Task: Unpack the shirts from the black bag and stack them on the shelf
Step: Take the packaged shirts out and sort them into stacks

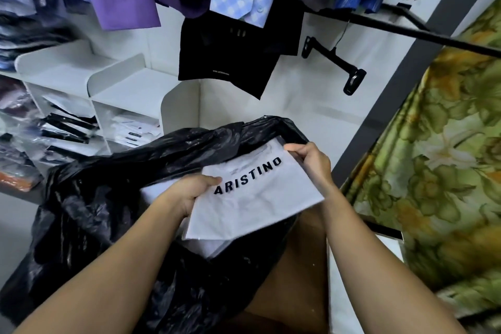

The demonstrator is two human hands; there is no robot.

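Where the white shelf [130,89] steps down at the left in smooth matte panels with rounded corners, its cubbies hold flat shirt packs [135,131] in glossy clear wrap, some crossed by black bands. Just in front of it slumps the black bag [108,211], thin crinkled plastic with a wet-looking shine, its mouth gaping wide. At that mouth the left hand [195,194] grips the near left edge of a folded white shirt [257,203], thumb pressed on top beside the first printed letter and fingers curled underneath. This flat, soft-looking rectangle, lettered ARISTINO in bold black, sits tilted over the opening, above more white packets [208,248] inside the bag. The right hand [311,161] pinches its far corner, thumb on top, against the bag's rim. Beneath the right forearm lies a dull brown surface [292,266]. Higher up, a black plastic clip hanger [336,62] dangles from a dark rail, and at the far right a shiny green and gold floral cloth [433,157] falls in folds.
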